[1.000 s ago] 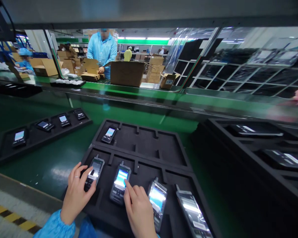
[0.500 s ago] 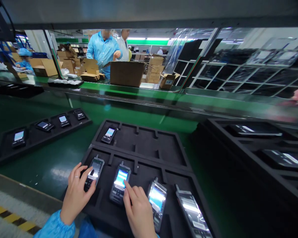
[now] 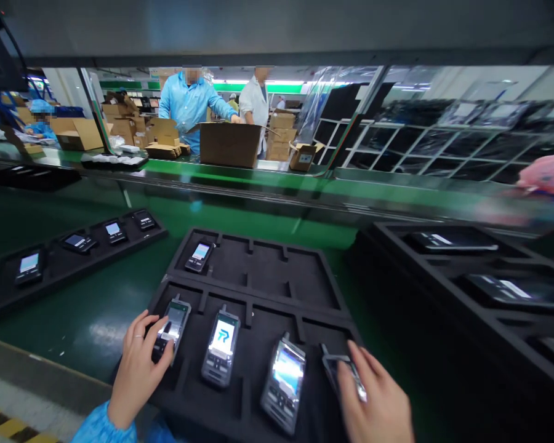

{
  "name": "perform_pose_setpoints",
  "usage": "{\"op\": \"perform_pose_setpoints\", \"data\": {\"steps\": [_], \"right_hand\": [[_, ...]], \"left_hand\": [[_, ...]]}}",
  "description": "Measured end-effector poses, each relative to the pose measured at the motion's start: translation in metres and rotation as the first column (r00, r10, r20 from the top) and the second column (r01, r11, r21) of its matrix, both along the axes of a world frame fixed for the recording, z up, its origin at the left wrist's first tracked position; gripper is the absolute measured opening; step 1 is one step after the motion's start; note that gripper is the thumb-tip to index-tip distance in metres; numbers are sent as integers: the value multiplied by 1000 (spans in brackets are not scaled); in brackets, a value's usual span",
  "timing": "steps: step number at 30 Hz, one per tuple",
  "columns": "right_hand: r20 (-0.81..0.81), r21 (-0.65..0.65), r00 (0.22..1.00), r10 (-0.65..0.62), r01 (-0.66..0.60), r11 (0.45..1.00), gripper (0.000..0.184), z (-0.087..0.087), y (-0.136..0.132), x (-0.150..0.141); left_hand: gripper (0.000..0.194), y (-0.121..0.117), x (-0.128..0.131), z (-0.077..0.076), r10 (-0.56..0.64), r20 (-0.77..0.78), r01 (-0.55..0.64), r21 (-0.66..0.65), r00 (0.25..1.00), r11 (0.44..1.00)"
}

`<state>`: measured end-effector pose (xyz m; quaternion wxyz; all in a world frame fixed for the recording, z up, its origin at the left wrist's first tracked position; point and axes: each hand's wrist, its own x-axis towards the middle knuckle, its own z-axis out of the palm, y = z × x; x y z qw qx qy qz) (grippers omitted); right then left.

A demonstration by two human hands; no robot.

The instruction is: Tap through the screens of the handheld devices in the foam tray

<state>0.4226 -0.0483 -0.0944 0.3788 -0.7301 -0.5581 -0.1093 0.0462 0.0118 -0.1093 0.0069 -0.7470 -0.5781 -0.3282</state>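
Note:
A row of handheld phones with stubby antennas lies in a black foam tray (image 3: 277, 311). My left hand (image 3: 141, 363) curls around the leftmost phone (image 3: 179, 315), fingertips at its left side and thumb by its lower right. Beside it, the second phone (image 3: 220, 341) shows a blue logo on a white screen. The third phone (image 3: 284, 384) has a lit, glaring screen. My right hand (image 3: 376, 397) has its fingers on the rightmost phone (image 3: 335, 363), covering much of it. A smaller-looking phone (image 3: 198, 255) rests in the tray's far left pocket.
Another foam tray (image 3: 87, 266) with several phones lies to the left on the green bench (image 3: 96, 335). Stacked foam trays (image 3: 397, 295) holding devices rise at the right. Cardboard boxes (image 3: 231, 144) and co-workers (image 3: 184, 107) are beyond the bench, under a low overhead panel (image 3: 277, 37).
My right hand has moved right, from the second phone's screen to the rightmost phone. The second phone's screen now shows a logo. My left hand has stayed at the leftmost phone.

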Motion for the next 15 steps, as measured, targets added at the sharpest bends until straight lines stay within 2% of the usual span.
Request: {"op": "perform_pose_setpoints", "data": {"steps": [2, 4, 5, 7, 9, 10, 12, 15], "right_hand": [[-127, -148, 984, -127, 108, 983, 91, -11, -17, 47], [-369, -281, 893, -259, 159, 947, 95, -25, -34, 75], [-511, -296, 812, -283, 143, 944, 93, -31, -42, 81], [-738, -257, 628, -249, 80, 963, 86, -40, -54, 81], [-840, -192, 511, -182, 34, 981, 81, -44, -62, 71], [-852, -179, 496, -165, 20, 984, 78, -44, -66, 65], [-836, -174, 527, -151, 6, 985, 71, -43, -74, 52], [-730, -116, 679, -75, -16, 993, 57, -39, -90, 35]], "left_hand": [[31, 1, -3, 1, -6, 11, 6, 31, 1000, 1000], [30, 1, -3, 2, -2, 32, -1, 81, 999, 997], [29, 0, 0, 4, 0, 49, -5, 107, 999, 994], [28, -6, 14, 8, -33, 85, 20, 142, 996, 990], [29, -16, 39, 13, -142, 82, 130, 134, 986, 982], [31, -22, 54, 15, -226, 59, 218, 120, 972, 968], [35, -36, 88, 20, -405, -13, 404, 88, 914, 910], [30, -51, 126, 25, -550, -69, 554, 79, 833, 829]]}}
